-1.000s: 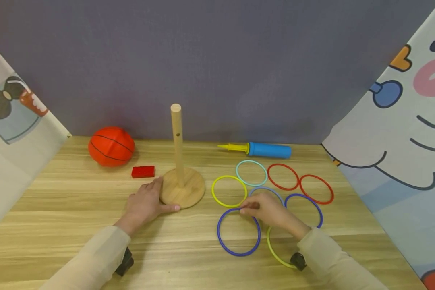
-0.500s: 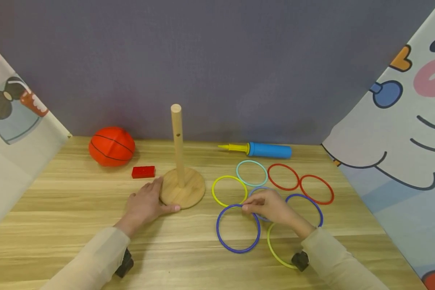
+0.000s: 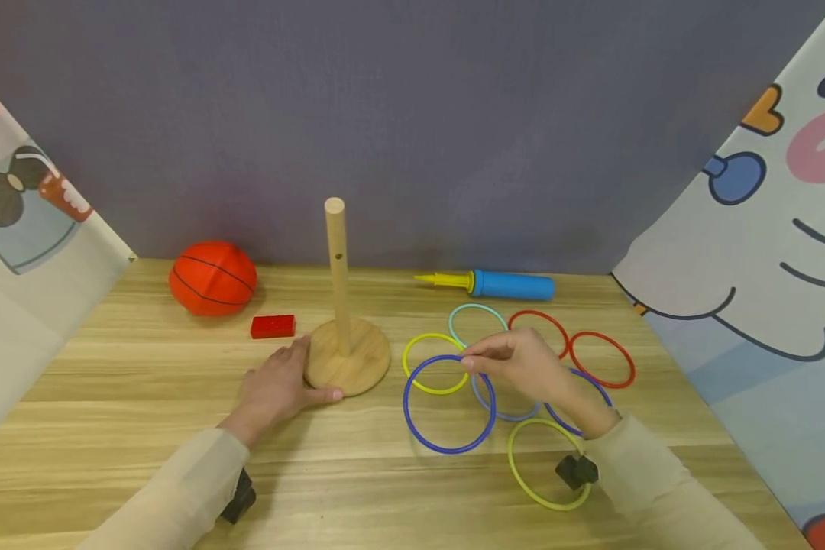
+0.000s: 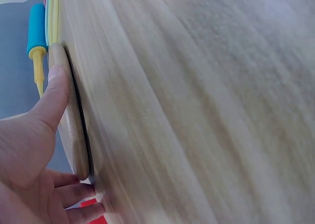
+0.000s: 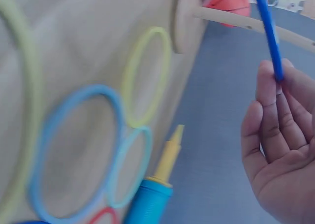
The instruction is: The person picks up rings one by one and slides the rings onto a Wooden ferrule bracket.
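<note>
"Behind our bench (image 3: 357,496), a grey backdrop (image 3: 412,137) runs along the back edge. What do we find changed since a second ago?"

"Mostly the dark blue ring (image 3: 406,405). We had it lying on the bench then, its far side just meeting the yellow ring (image 3: 436,392); now we see it raised, nearer the back edge, and from the head it overlaps both the yellow ring and the light blue ring (image 3: 512,418)."

"Which hand do we have on it?"

"Our right hand (image 3: 520,367): thumb and forefinger pinch its far side, and the right wrist view shows us the ring edge-on between them. That hand has moved toward the back edge too, so we now see more of the yellow-green ring (image 3: 512,458) nearer the front edge."

"And the left hand (image 3: 275,389)?"

"Same as before: relaxed and spread, thumb and fingers against the rim of the wooden stand's (image 3: 340,305) round base (image 3: 364,367). We find the stand upright and unmoved, left of the bench's middle."

"What else do we see unmoved?"

"Toward the back left corner, our red ball (image 3: 212,279) with the red block (image 3: 273,326) near it. Along the back edge, right of the stand, lies the blue and yellow pump (image 3: 512,285); near it, the turquoise ring (image 3: 477,306) and, toward the right edge, two red rings (image 3: 538,312)."
</note>
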Motion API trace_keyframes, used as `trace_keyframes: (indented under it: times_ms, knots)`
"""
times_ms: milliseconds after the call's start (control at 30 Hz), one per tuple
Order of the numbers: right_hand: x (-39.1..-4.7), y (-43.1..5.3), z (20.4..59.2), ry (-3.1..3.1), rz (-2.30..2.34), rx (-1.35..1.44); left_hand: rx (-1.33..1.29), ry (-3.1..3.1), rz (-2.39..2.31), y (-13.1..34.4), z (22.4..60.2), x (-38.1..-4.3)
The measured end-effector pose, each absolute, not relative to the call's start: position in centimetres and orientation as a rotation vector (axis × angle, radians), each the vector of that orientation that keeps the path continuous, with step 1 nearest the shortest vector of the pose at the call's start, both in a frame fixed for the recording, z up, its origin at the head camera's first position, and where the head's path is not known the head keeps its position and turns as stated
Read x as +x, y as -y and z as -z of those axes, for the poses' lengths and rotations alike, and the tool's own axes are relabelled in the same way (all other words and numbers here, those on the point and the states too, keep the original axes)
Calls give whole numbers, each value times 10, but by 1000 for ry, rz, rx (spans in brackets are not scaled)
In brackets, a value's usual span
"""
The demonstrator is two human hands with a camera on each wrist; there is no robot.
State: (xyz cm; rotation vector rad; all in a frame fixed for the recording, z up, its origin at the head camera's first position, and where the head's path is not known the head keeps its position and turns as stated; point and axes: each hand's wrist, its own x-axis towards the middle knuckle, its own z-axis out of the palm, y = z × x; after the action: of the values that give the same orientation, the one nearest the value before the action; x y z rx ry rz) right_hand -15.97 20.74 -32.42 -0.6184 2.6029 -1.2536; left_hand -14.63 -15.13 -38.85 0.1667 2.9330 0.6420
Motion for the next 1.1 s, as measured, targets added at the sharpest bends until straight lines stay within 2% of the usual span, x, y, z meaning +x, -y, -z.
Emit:
trace_keyframes:
  times_ms: [267, 533, 1100]
  knots:
    - [-169, -198, 281, -2676, 1284, -787, 134, -2917, -645, 151, 388, -147]
    - [-180, -181, 246, -2733, 1333, -841, 128, -2949, -659, 152, 389, -148]
    - [-207, -131, 197, -2654, 1714, -956, 142, -2974, -687, 157, 393, -148]
